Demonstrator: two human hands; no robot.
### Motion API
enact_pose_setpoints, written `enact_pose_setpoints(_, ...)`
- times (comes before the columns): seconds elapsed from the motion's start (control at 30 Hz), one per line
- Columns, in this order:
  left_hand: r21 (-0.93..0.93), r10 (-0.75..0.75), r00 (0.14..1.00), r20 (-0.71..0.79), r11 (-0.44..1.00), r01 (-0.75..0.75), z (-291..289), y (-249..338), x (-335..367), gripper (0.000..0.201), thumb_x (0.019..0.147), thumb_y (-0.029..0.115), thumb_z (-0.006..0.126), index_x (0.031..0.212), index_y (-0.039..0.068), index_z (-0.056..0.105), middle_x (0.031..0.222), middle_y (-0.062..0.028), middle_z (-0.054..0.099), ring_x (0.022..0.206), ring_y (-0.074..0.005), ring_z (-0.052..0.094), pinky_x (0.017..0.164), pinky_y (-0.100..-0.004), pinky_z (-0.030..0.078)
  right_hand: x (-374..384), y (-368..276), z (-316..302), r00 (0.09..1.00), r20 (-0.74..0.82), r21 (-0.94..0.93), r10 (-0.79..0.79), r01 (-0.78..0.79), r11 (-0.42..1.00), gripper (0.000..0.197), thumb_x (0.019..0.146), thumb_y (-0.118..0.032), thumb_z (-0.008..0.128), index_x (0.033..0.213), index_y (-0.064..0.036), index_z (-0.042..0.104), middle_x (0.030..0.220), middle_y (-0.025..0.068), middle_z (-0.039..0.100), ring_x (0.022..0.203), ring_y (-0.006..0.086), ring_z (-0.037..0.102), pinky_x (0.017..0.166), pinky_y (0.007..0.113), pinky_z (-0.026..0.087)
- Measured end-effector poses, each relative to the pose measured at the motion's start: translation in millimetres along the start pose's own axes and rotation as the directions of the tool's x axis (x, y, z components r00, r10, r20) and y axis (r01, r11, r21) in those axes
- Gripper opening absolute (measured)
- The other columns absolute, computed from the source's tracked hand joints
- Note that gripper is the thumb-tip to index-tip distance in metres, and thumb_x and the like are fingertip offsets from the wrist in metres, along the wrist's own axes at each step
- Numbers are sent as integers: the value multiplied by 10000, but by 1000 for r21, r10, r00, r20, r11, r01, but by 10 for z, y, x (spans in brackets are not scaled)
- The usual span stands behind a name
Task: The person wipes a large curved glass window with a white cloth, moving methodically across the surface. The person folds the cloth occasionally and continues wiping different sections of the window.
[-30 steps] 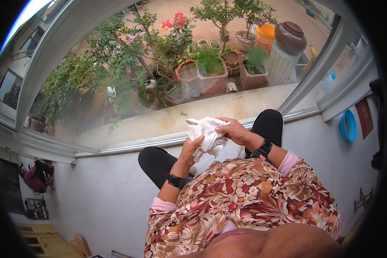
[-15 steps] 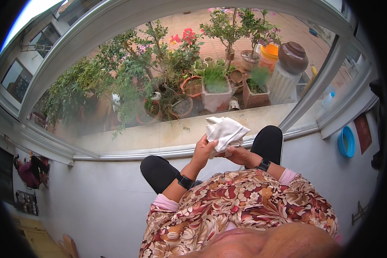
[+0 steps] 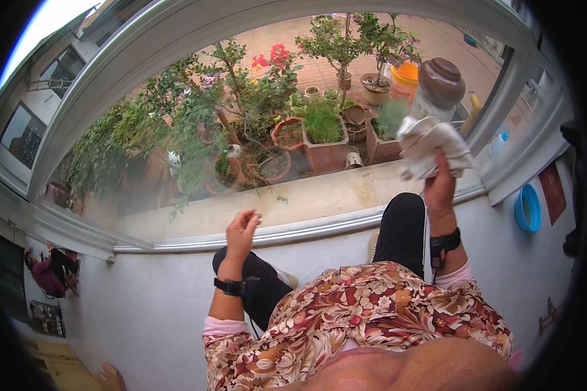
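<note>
At the far left, a seated person in purple (image 3: 49, 270) shows beside the pale wall, and leafy green plants (image 3: 120, 140) crowd behind the window. The left hand (image 3: 240, 233) is raised over the left knee near the metal window track (image 3: 306, 228), half open, its fingers loosely bent. Farther right, red flowers (image 3: 280, 55) and a square pot of grass (image 3: 325, 150) stand outside. Past the right knee, the right hand (image 3: 441, 186) grips a crumpled white cloth (image 3: 424, 138), held up before the window below a brown jar (image 3: 441, 83); whether the cloth touches the glass I cannot tell. A blue basin (image 3: 527, 208) is at far right.
</note>
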State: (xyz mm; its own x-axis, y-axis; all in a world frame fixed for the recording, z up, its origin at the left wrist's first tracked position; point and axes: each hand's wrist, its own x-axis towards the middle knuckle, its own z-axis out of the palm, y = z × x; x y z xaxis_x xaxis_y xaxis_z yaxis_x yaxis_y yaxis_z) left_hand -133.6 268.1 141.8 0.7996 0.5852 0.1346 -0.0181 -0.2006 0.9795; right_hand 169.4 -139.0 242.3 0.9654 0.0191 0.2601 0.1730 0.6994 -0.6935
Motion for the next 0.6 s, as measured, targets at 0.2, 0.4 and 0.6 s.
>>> enact_pose_setpoints(0.2, 795, 278, 956, -93, 599, -97, -772, -19, -437, 166, 925, 152, 712, 1058, 53, 702, 946, -98, 744, 917, -295, 710, 848, -421, 562, 1038, -772, -36, 630, 45, -665, -775, 598, 447, 456, 1007, -204, 680, 1406, -17, 565, 1357, 122, 636, 1189, 239, 642, 996, 368, 523)
enact_pose_setpoints(0.4, 857, 350, 933, 86, 452, -249, -617, -74, -656, 69, 863, 149, 713, 846, 84, 698, 857, -91, 701, 820, -312, 656, 773, -432, 527, 801, -162, 385, 398, 418, -763, -816, 642, -78, 461, 963, -113, 696, 1406, -52, 581, 1465, 191, 538, 1341, 369, 528, 1123, 432, 421)
enact_pose_setpoints(0.6, 832, 402, 914, 49, 489, -260, -618, -38, -626, 65, 864, 107, 684, 817, 64, 669, 816, -107, 673, 793, -319, 643, 747, -433, 522, 34, 477, 961, 450, 607, -664, -655, 740, -107, 456, 823, -64, 797, 1266, -143, 726, 1510, 229, 479, 1394, 419, 466, 1147, 474, 391)
